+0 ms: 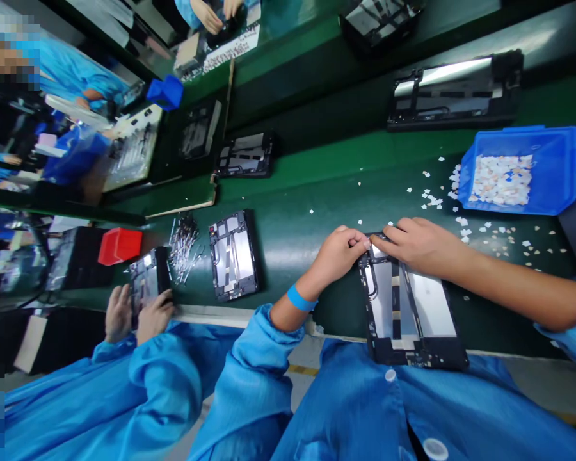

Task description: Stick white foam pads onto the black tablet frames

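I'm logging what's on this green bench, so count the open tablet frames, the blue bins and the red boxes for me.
Open tablet frames: 8, including the one under both hands, left hand, right hand
Blue bins: 2, large, small
Red boxes: 1
Total: 11

Head camera, tilted, looking down close over green bench [317,192].

A blue bin [561,173] of small white scraps sits on the green table [292,218], with more white scraps [432,200] scattered beside it. Farther along lie another open device frame [233,255], a bundle of thin metal pins [182,246] and a red box [120,245]. A neighbouring person in a blue sleeve [139,378] holds a similar frame [146,276]. More frames [456,89] rest on the far side.
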Demonstrator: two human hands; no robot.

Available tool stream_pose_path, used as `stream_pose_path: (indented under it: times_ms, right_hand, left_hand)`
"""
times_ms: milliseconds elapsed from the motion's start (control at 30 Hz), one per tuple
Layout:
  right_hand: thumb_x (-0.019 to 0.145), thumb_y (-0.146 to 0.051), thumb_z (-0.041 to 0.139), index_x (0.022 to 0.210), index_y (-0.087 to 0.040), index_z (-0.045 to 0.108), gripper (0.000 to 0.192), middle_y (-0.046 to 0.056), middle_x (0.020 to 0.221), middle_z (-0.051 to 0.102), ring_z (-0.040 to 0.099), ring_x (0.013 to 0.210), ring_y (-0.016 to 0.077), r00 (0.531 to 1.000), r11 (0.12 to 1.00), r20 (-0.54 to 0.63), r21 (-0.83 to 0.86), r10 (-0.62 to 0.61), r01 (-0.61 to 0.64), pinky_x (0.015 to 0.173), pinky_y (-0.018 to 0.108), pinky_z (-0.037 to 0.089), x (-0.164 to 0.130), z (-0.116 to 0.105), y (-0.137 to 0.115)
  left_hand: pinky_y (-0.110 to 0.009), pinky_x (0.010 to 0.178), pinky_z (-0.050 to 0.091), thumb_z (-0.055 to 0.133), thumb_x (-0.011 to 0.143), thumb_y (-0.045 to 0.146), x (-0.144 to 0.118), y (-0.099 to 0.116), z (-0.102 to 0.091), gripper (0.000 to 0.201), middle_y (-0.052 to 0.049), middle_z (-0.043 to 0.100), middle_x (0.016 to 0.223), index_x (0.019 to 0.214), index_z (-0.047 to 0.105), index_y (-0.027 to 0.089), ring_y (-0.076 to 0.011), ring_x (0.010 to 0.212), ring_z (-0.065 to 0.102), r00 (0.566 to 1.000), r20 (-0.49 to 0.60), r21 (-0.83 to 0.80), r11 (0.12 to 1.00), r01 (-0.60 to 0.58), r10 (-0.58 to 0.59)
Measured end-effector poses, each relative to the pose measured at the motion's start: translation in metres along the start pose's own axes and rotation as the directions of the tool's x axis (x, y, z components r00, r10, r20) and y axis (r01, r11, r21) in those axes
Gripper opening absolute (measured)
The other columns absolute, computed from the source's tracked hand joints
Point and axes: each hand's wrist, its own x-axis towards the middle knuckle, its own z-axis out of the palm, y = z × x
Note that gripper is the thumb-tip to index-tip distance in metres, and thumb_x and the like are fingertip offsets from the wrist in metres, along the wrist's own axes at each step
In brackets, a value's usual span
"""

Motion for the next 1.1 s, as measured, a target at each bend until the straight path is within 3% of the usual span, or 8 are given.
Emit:
stream_pose_path:
  times_ms: [267,700,967,1100]
  right_hand:
    - [0.096,-0.008,0.053,0.124,-0.017,0.069,0.034,0.007,0.091,0.067,0.047,0.079,0.0218,0.999,0.999,-0.036,-0.042,-0.011,0.010,0.068,0.037,0.025,0.001,0.000,0.001]
    - [0.100,-0.010,0.051,0.123,-0.017,0.068,0.030,0.007,0.093,0.066,0.047,0.080,0.0220,1.000,0.999,-0.027,-0.042,-0.011,0.010,0.069,0.037,0.025,0.001,0.000,0.001]
    - [0.098,-0.010,0.053,0.121,-0.016,0.069,0.029,0.007,0.092,0.066,0.049,0.080,0.0227,1.000,0.999,-0.028,-0.036,-0.013,0.012,0.068,0.037,0.025,0.001,0.001,0.001]
    - [0.097,-0.009,0.053,0.122,-0.017,0.069,0.030,0.007,0.092,0.066,0.049,0.080,0.0230,1.000,0.999,-0.024,-0.036,-0.016,0.015,0.068,0.037,0.026,0.000,0.001,0.001]
  left_hand:
    - [-0.028,0.072,0.043,0.068,0.096,0.019,-0.001,-0.002,0.011,0.012,0.000,0.060,0.076,0.084,0.073,0.019,-0.0164,0.080,0.055,0.993,-0.112,0.030,0.999,0.024,-0.020]
    - [-0.030,0.076,0.042,0.065,0.097,0.015,-0.007,0.007,0.015,0.013,-0.001,0.060,0.080,0.086,0.070,0.019,-0.0174,0.083,0.056,0.983,-0.173,0.187,0.982,-0.027,0.060]
    - [-0.030,0.080,0.042,0.065,0.095,0.013,-0.012,0.003,0.025,0.013,0.000,0.057,0.085,0.086,0.061,0.021,-0.0170,0.086,0.056,0.969,-0.245,0.123,0.992,0.007,0.023]
    - [-0.028,0.077,0.041,0.070,0.088,0.012,-0.008,-0.002,0.030,0.022,0.003,0.050,0.086,0.100,0.054,0.022,-0.0145,0.082,0.052,0.951,-0.294,-0.030,0.995,0.093,-0.097]
